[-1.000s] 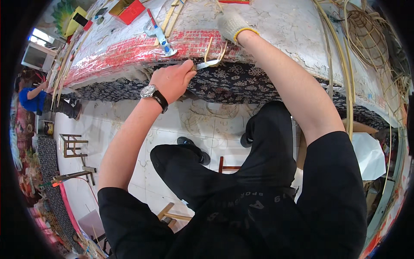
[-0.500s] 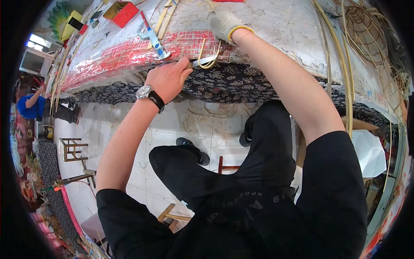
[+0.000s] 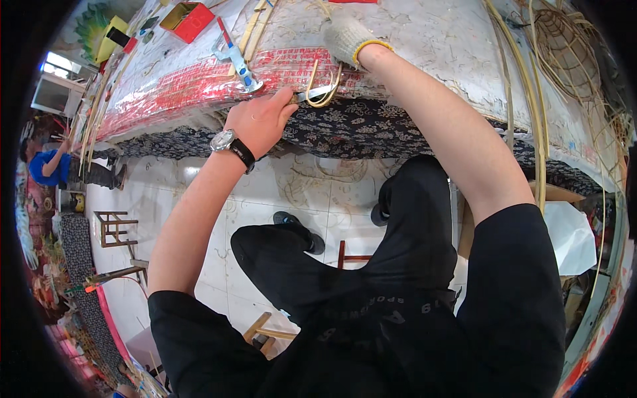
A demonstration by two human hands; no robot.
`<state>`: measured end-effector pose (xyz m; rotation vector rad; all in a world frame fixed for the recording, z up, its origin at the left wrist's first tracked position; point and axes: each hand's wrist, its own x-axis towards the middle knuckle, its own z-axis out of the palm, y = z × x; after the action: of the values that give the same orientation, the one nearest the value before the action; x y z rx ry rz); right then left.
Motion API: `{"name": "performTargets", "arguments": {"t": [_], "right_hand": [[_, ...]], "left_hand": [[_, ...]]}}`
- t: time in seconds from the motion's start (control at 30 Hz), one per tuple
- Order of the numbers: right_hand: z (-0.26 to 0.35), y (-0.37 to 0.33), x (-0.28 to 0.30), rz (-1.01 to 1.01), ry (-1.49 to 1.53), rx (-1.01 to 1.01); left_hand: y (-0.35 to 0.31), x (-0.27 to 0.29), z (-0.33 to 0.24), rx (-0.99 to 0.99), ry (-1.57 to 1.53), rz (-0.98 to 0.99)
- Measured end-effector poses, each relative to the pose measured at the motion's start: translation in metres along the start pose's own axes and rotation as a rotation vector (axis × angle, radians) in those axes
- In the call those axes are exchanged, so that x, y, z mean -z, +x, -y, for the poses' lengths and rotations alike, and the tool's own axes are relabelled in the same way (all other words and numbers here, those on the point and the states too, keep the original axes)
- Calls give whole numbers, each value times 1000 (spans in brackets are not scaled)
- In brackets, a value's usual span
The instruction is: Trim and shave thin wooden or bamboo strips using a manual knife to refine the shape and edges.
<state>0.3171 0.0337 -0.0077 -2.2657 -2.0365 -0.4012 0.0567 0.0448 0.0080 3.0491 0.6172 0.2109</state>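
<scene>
My left hand (image 3: 260, 121), bare and with a watch on its wrist, is closed around the handle of a knife at the table's near edge. The knife's pale blade (image 3: 318, 92) points right and crosses a thin bamboo strip (image 3: 321, 103), which bends into a U over the edge. Beyond the blade, on the right, my right hand (image 3: 348, 41) wears a whitish knitted glove with a yellow cuff. It is closed on the strip, though its fingertips are mostly hidden. Left of the blade lies a light blue tool (image 3: 245, 74) with a red part.
A red open box (image 3: 186, 21) and flat bamboo slats (image 3: 257, 30) lie farther back on the table (image 3: 424, 46). Long strips (image 3: 535, 99) hang over its right edge, beside a woven frame (image 3: 564, 50). A person in blue (image 3: 50, 166) is at far left, near a wooden stool (image 3: 114, 225).
My hands, the knife and the strip keep almost the same places. At far left, the person in blue has shifted slightly.
</scene>
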Motion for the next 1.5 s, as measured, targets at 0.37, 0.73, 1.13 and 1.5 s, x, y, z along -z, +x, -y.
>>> {"name": "performTargets", "arguments": {"t": [0.37, 0.73, 1.13, 1.5], "right_hand": [[-9, -10, 11, 12, 344, -95], [-12, -18, 9, -155, 487, -245], [-10, -26, 16, -99, 447, -237], [-5, -30, 32, -9, 489, -283]], "left_hand": [[1, -1, -12, 102, -1, -13], [-5, -7, -21, 141, -27, -41], [3, 2, -25, 178, 33, 22], [10, 1, -20, 158, 46, 30]]}}
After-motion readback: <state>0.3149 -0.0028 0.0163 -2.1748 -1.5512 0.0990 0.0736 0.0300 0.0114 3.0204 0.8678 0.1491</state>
